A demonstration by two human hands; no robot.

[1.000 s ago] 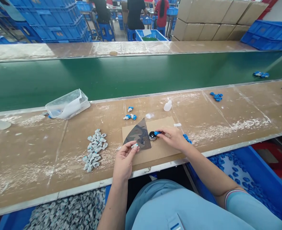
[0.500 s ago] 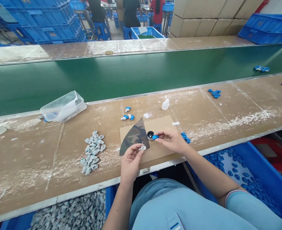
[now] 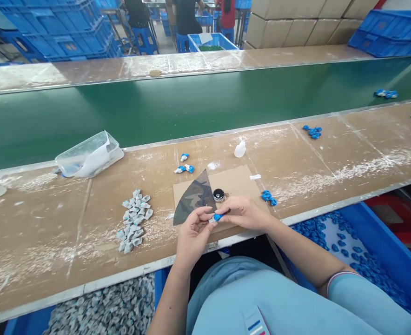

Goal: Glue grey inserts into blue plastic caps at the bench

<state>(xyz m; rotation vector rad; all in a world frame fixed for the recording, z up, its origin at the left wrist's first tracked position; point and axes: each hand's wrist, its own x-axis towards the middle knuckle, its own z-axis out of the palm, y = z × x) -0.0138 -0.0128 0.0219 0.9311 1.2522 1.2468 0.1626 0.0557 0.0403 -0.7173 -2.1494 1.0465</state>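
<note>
Left hand [image 3: 195,232] pinches white piece [image 3: 211,220], fingertips nearly closed; right hand [image 3: 244,213] pinches blue piece [image 3: 217,217], thumb and finger nearly closed. Pieces meet between the hands, over near edge of cardboard [image 3: 234,180]; exact fit between them too small to tell. Round black cup [image 3: 218,195] on cardboard, just beyond the hands. Camo sheet [image 3: 195,196] partly on cardboard, left of cup. Blue cluster [image 3: 268,197] just right of cardboard. Blue-white pieces [image 3: 184,169] beyond camo sheet, small bottle [image 3: 240,149] beyond cardboard. Grey pile [image 3: 134,221] on table [image 3: 104,204], left of hands. Clear tub [image 3: 89,155] farther left, tilted, by green belt [image 3: 163,107]. Below table edge: grey pieces [image 3: 104,307] at left, blue bin [image 3: 383,232] with blue pieces [image 3: 369,265] at right.
</note>
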